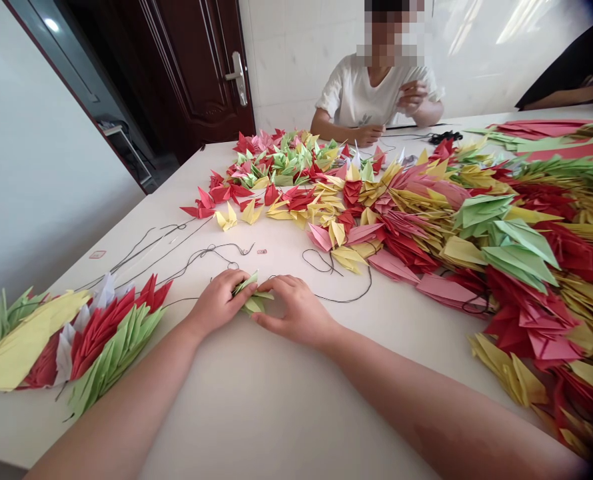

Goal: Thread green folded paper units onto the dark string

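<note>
My left hand (pixel 222 299) is closed on light green folded paper cranes (pixel 257 303), pinched between thumb and fingers low over the white table. My right hand (pixel 296 310) is just to the right, thumb and forefinger apart around the paper's tip. Its fingertips touch or nearly touch the paper; I cannot tell which. A black thread (pixel 344 301) comes out beyond my right hand and curves toward the large heap. Another stretch of thread runs left from my left hand to strung green cranes (pixel 119 357).
Strung red, white and yellow cranes (pixel 36 333) lie at left. A big heap of coloured cranes (pixel 426 227) covers the right side, with loose cranes (pixel 276 167) behind. Black threads (pixel 176 257) cross the table (pixel 216 413). Opposite, a person in white (pixel 371 93) holds both hands up.
</note>
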`<action>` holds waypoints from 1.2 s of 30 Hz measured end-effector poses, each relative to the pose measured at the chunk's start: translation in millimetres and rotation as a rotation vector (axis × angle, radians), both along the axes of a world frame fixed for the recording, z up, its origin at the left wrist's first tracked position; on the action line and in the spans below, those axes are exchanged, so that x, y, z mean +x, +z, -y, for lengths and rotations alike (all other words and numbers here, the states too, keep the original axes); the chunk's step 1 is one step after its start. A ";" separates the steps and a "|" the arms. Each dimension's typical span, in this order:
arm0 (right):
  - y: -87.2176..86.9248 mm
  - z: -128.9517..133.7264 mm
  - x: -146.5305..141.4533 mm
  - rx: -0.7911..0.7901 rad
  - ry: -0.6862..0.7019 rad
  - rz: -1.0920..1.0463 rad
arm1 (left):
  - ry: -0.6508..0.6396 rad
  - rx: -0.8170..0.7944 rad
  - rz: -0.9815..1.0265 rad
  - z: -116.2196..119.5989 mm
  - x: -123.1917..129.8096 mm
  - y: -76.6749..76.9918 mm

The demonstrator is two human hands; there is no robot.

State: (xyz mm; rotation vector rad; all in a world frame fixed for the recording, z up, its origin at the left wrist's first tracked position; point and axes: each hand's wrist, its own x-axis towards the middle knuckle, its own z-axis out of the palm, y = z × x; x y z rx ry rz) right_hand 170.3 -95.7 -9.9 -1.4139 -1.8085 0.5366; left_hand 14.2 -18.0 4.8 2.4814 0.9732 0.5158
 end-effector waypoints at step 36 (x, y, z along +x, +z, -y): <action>-4.3 -2.8 -0.3 -0.016 0.014 0.064 | -0.001 0.015 -0.019 -0.7 -0.5 -1.3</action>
